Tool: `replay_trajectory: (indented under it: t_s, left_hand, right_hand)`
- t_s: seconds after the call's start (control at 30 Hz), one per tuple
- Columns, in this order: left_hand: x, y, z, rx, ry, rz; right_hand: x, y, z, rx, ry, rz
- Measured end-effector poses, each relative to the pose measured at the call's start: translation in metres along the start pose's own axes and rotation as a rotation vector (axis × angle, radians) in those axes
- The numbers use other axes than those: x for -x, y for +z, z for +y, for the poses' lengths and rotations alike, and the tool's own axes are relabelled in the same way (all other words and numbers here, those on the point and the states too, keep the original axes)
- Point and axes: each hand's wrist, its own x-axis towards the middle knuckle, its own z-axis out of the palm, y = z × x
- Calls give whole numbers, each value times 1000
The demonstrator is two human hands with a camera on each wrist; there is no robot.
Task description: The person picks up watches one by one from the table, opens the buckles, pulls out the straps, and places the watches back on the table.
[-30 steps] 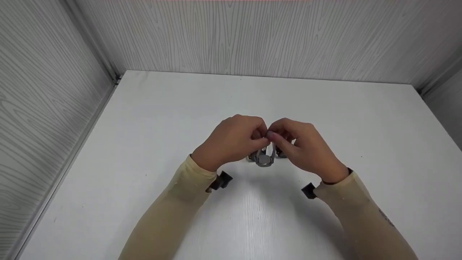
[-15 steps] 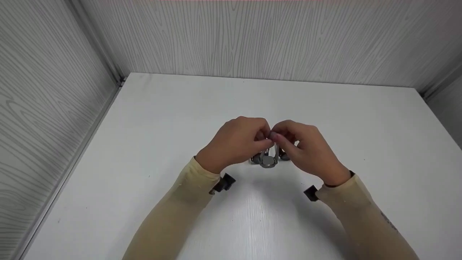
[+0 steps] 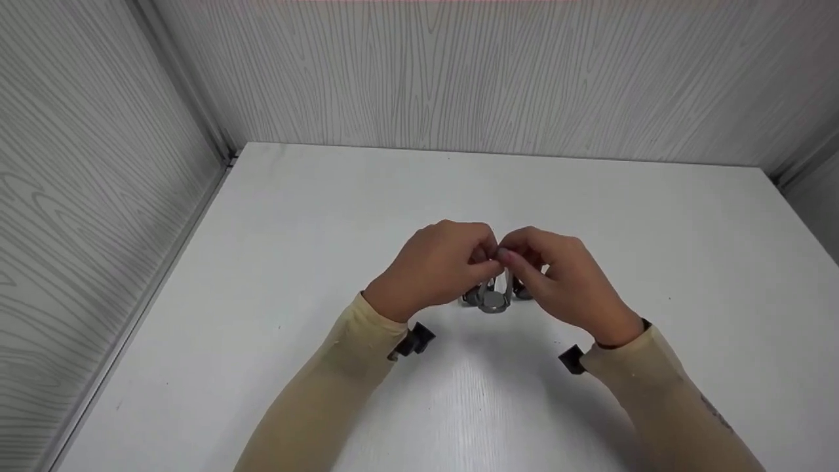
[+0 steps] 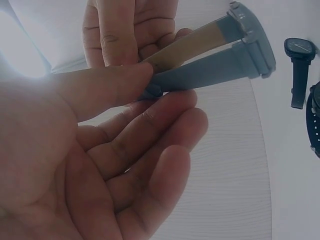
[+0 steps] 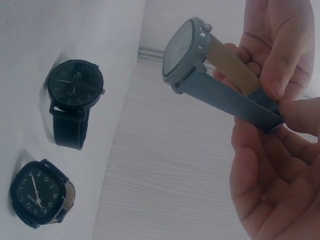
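"Wood-grain panels (image 3: 426, 72) are set around a white table (image 3: 367, 190); where is the wristwatch?"

"Between both hands: the blue-grey wristwatch (image 5: 182, 52) is held up, apparently off the table, its strap (image 5: 225, 100) looped with the tan side inward."

"How are the fingers set?"

"Near its ends, the strap is pinched between thumb and fingers by the left hand (image 3: 439, 262) and by the right hand (image 3: 564, 278); the remaining fingers are loosely bent."

"Why so?"

"Presumably so that both ends can be controlled together while the case is left free. Whether the strap is fastened cannot be told."

"And the others?"

"Nearby, a round black watch (image 5: 75, 82) and a squarish black watch (image 5: 37, 192) are rested apart, perhaps propped by their straps, so their dials are shown."
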Motion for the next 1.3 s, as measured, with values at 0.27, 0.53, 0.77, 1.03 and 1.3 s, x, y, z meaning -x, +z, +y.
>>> replay_trajectory:
  t_s: [0.27,0.53,0.77,1.03,1.3]
  left_hand:
    - [-1,2,0,-10,-7,-14]
    - [-1,1,-1,4,-20,-15]
    - [-2,1,-1,-8,-16,-5]
    - [-1,1,2,5,-25,13]
    - [0,-1,4,13,-30,7]
  right_hand:
    - [2,0,1,2,13,-7]
    - [0,0,1,39,-18,-6]
    - [-1,1,0,42,-10,0]
    - [0,0,-1,12,-1,21]
    - [0,-1,-2,5,6,34]
